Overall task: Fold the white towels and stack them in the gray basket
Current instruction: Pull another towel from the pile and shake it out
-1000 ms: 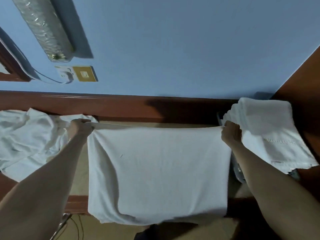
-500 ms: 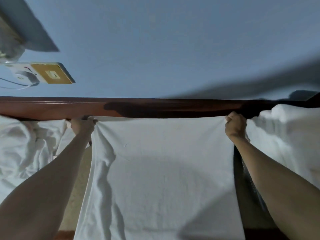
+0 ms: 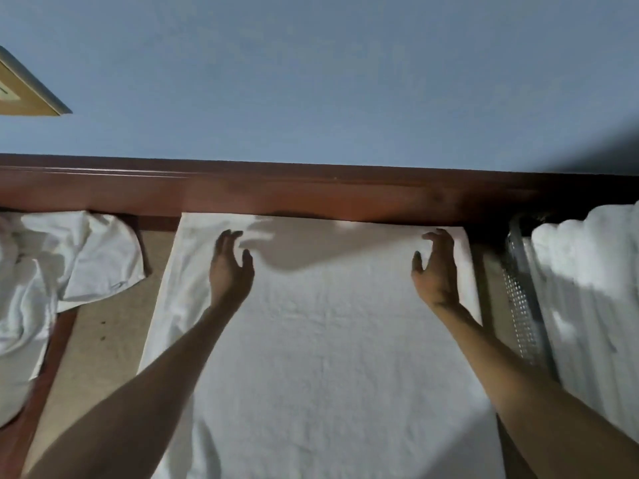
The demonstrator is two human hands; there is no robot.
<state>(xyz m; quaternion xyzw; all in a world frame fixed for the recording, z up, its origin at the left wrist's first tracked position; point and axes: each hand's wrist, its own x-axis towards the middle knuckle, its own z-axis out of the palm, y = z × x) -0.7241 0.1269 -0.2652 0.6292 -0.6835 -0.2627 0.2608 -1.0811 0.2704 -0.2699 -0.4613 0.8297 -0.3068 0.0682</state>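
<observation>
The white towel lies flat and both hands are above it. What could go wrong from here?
1. The spread towel is rumpled along its left edge; folding it so may give uneven creases.
2. The folded towels already seem to rise above the gray basket wall; one more might slide off.
The left hand and right hand hold nothing.

A white towel [image 3: 328,357] lies spread flat.
Over its far end, left hand [image 3: 230,271] and right hand [image 3: 435,271] hold nothing, fingers loose; crumpled towels [image 3: 69,264] lie left of it, the gray mesh basket [image 3: 518,305] right.
</observation>
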